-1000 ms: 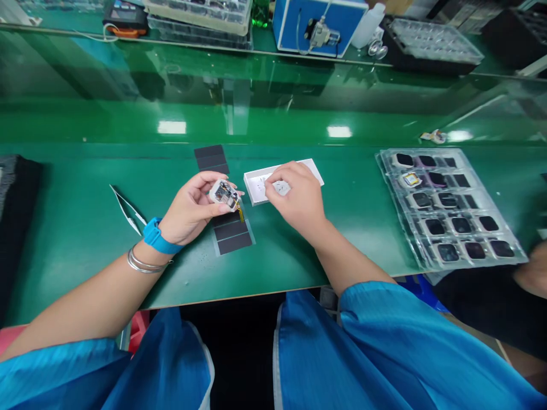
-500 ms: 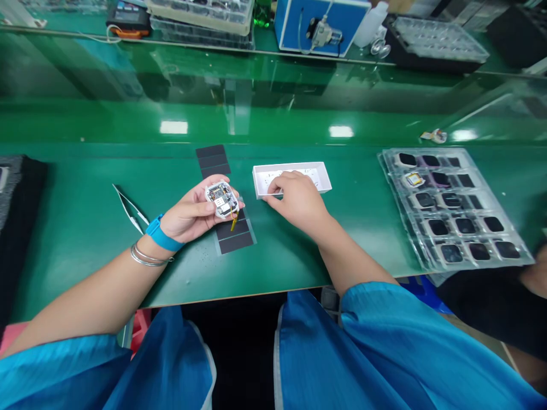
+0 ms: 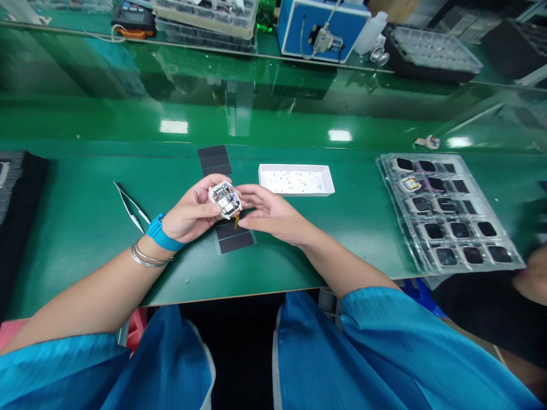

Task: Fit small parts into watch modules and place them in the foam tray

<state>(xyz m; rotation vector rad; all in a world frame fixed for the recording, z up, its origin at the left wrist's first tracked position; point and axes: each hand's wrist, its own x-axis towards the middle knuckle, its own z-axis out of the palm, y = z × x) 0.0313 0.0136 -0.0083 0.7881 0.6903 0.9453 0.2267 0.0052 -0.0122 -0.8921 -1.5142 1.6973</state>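
My left hand (image 3: 194,210) is closed around a small white smartwatch case (image 3: 225,200), its thumb on the near edge. The case is open, with a circuit board and components showing. A thin yellow flex cable (image 3: 236,220) hangs from its lower right corner. At the case's right edge is my right hand (image 3: 273,215), fingers against the rim and thumb near the cable; whether a tiny part is between the fingers is hidden. Beneath the hands lies a strip of black adhesive pieces (image 3: 234,243). Behind my right hand stands a shallow white box (image 3: 297,194) with many tiny dark parts, perhaps screws.
Metal tweezers (image 3: 130,206) lie left of my left wrist. Stacked clear trays (image 3: 461,247) of watch parts are at the right. A black foam-like block (image 3: 29,210) borders the left. Another person's arm (image 3: 532,276) shows at the far right. A blue device (image 3: 318,28) stands on the shelf.
My right hand has left the white box and moved left and down to the watch case. My left hand still holds the case in nearly the same place.
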